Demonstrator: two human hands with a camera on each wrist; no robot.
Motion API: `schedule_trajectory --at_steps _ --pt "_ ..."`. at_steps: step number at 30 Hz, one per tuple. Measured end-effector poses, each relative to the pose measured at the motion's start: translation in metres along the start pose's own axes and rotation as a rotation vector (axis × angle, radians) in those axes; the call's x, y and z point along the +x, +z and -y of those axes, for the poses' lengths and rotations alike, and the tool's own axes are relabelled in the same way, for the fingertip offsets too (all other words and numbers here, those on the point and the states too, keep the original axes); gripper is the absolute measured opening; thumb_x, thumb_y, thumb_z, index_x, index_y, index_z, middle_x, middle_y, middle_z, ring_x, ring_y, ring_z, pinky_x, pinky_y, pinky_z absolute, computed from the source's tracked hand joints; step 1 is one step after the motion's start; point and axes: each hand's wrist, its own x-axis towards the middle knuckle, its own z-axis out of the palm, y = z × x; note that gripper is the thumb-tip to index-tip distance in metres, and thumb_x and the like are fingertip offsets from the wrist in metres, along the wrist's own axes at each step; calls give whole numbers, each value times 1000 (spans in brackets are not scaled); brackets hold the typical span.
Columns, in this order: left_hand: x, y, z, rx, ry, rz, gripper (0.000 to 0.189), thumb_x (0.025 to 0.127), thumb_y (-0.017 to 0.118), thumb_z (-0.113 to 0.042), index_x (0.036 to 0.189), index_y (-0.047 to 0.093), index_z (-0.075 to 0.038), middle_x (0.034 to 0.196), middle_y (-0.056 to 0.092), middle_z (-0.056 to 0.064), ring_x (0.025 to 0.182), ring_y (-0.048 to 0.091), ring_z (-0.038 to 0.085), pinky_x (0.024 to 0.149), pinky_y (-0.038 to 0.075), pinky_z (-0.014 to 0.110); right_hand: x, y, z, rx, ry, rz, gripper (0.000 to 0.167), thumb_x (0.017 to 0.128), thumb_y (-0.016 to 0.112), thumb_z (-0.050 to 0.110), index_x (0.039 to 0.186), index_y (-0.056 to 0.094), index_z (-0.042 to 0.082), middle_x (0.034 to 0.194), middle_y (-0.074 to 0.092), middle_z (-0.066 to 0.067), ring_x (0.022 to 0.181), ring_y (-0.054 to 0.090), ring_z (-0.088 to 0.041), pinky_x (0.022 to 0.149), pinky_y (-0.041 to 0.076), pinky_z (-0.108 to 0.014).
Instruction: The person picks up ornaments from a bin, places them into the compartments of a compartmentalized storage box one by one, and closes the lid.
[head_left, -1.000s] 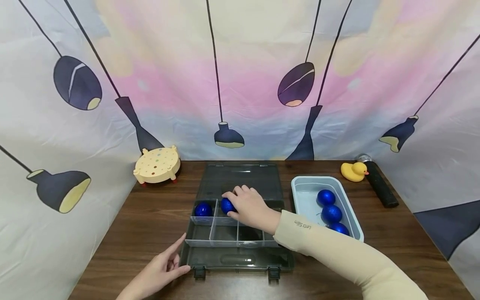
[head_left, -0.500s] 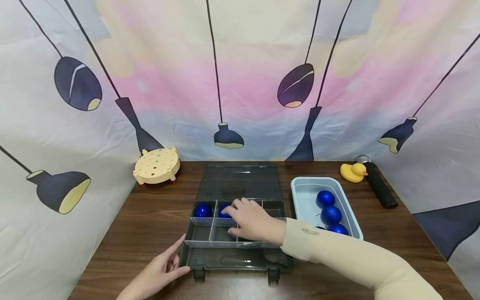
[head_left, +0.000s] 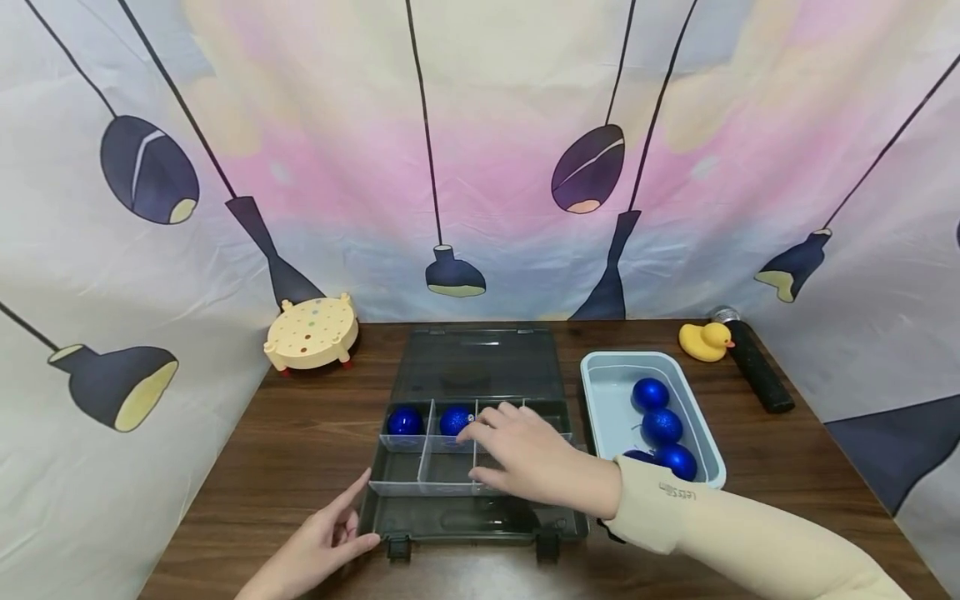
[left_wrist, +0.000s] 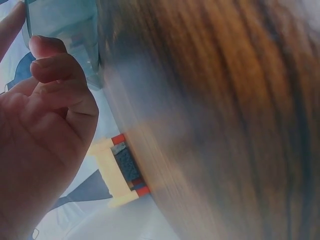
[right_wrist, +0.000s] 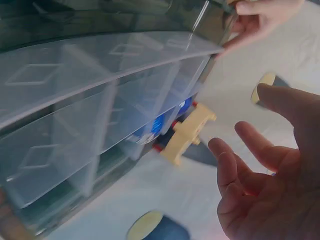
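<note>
Left hand (head_left: 326, 533): index (head_left: 350, 490) straight; right hand (head_left: 528, 457): fingers (head_left: 480, 431) loosely bent.

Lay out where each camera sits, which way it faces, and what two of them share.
Head: worn on the head, looking forward and down at the box and tray; both the left hand and right hand show, plus the right sleeve.
Left wrist: on that wrist, looking along the table toward part of the box and the stand; only the left hand shows.
Right wrist: on that wrist, looking across the box's dividers toward the stand; both hands show.
Shared: both wrist views show the box, stand and left hand.
</note>
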Motion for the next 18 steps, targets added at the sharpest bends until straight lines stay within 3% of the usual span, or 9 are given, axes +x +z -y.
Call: schedule_trajectory --at_steps 4,9,15,18 --pt "2 0 2 8 -33 3 80 92 67 -21 153 18 -4 69 47 -7 55 38 -1 48 41 22 -14 -3 -17 -27 53 -44 42 90 66 45 125 61 22 113 60 3 97 55 -15 77 45 -33" --pt "1 0 1 4 1 1 79 92 67 -19 153 19 -2 68 46 -7 54 37 -1 47 40 22 -35 -5 -39 -30 111 -152 38 86 72 39 118 65 20 109 61 2 91 56 -17 73 46 -37" --pt "0 -1 0 -7 31 9 78 93 66 -17 152 18 0 69 45 -7 55 38 0 47 40 23 -62 -8 -59 18 244 -143 36 85 73 37 115 67 18 106 62 2 85 56 -14 72 47 -35" --pt "-1 0 0 -18 -2 17 79 93 65 -18 153 16 -1 69 46 -6 54 38 0 48 40 23 -75 -9 -69 24 290 -181 35 84 75 36 113 68 17 105 62 1 83 58 -15 70 47 -36"
